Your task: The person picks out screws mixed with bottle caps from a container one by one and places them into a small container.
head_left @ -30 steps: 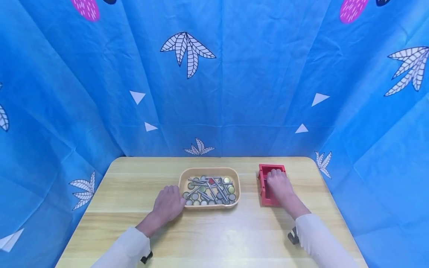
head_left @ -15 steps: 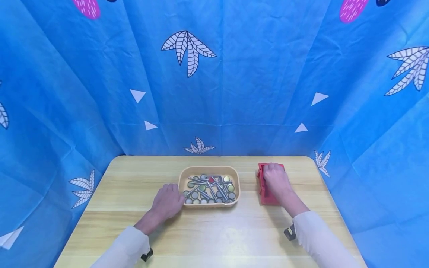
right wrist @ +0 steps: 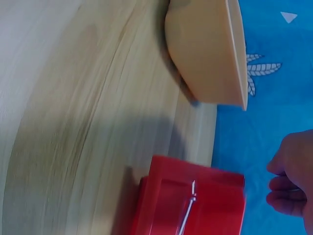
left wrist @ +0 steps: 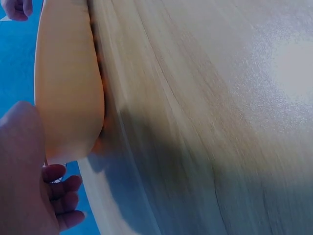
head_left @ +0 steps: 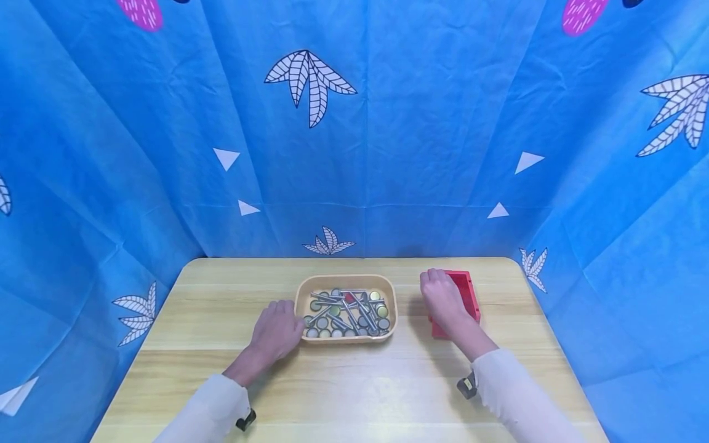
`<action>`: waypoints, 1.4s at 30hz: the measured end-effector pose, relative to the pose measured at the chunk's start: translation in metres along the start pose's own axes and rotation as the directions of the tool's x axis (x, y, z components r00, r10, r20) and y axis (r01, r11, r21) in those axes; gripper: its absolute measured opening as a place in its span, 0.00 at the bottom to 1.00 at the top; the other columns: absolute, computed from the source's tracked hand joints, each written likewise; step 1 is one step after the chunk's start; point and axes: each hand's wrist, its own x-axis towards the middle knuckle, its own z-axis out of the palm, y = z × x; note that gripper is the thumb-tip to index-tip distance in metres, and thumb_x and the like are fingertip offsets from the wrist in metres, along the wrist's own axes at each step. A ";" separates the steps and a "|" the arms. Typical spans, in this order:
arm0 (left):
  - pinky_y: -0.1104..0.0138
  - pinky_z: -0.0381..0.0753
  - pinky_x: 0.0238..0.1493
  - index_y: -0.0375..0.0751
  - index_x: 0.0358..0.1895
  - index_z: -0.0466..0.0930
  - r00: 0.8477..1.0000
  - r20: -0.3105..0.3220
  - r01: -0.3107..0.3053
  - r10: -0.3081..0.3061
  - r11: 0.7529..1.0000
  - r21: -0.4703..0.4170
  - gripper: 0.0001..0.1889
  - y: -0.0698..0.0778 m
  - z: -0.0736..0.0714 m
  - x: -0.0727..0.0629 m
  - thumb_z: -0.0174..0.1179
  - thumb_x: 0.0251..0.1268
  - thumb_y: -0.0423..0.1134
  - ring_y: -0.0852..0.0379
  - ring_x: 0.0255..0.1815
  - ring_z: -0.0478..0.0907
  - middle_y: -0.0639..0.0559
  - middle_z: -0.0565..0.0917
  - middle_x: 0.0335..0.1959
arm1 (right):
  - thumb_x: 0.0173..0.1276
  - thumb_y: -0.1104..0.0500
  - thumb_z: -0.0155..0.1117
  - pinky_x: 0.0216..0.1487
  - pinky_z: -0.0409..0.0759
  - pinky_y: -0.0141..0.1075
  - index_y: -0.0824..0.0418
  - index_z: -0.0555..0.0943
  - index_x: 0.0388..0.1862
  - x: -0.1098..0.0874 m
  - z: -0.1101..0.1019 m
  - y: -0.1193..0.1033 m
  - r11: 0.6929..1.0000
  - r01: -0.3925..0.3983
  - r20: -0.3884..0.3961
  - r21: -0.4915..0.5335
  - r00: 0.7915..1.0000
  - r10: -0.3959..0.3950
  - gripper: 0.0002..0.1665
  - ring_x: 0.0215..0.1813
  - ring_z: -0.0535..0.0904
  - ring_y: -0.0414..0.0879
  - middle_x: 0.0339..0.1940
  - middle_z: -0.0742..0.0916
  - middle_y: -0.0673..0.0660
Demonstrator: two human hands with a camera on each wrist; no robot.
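Observation:
My left hand [head_left: 277, 329] grips the near left end of a cream tray [head_left: 346, 342]. In the left wrist view its thumb lies at the tray's edge, with the fingers curled below. Inside the tray lie silver nail-like rods [head_left: 351, 317] and round bottle caps [head_left: 382, 312]. My right hand [head_left: 441, 298] hovers over the left edge of a red box [head_left: 467, 289], partly hiding it. Its fingers are loosely curled in the right wrist view, and nothing clear shows between them. A thin silver rod [right wrist: 186, 215] is in the red box.
The tray and the box stand apart on a light wooden table [head_left: 354, 394]. A blue patterned cloth [head_left: 415, 123] hangs behind and at both sides. Dark wrist cameras [head_left: 467, 386] sit under the white sleeves.
My right hand has come up out of the red box and moved left over its edge. The left hand stays on the tray, which has not moved.

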 end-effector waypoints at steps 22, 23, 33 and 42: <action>0.61 0.68 0.39 0.35 0.39 0.74 0.997 -0.057 -0.056 0.057 0.998 0.021 0.10 -0.006 0.007 0.004 0.54 0.69 0.41 0.51 0.33 0.65 0.48 0.71 0.30 | 0.58 0.68 0.74 0.37 0.86 0.38 0.66 0.84 0.37 0.024 0.005 -0.059 0.984 0.124 -0.123 0.129 0.987 -0.108 0.08 0.34 0.82 0.50 0.30 0.85 0.58; 0.61 0.67 0.39 0.36 0.39 0.74 0.997 -0.059 -0.057 0.059 0.998 0.029 0.10 -0.006 0.007 0.004 0.53 0.69 0.41 0.51 0.33 0.65 0.48 0.71 0.30 | 0.58 0.68 0.74 0.37 0.86 0.38 0.66 0.84 0.37 0.025 0.005 -0.062 0.981 0.127 -0.104 0.144 0.988 -0.112 0.09 0.34 0.81 0.49 0.30 0.85 0.58; 0.62 0.66 0.39 0.35 0.42 0.74 0.998 -0.038 -0.052 0.054 0.998 0.042 0.12 -0.005 0.008 0.003 0.52 0.69 0.42 0.52 0.34 0.64 0.48 0.71 0.31 | 0.69 0.64 0.66 0.45 0.89 0.39 0.67 0.84 0.44 0.034 0.016 -0.085 0.940 0.023 0.145 0.340 0.986 -0.077 0.08 0.44 0.85 0.51 0.41 0.88 0.61; 0.62 0.66 0.39 0.35 0.41 0.73 0.999 -0.012 -0.035 0.036 0.999 0.031 0.11 -0.004 0.007 0.001 0.52 0.67 0.42 0.52 0.34 0.63 0.49 0.70 0.31 | 0.72 0.64 0.64 0.41 0.89 0.39 0.68 0.86 0.42 0.037 0.025 -0.099 0.901 -0.041 0.209 0.432 0.976 -0.055 0.08 0.40 0.86 0.52 0.40 0.88 0.63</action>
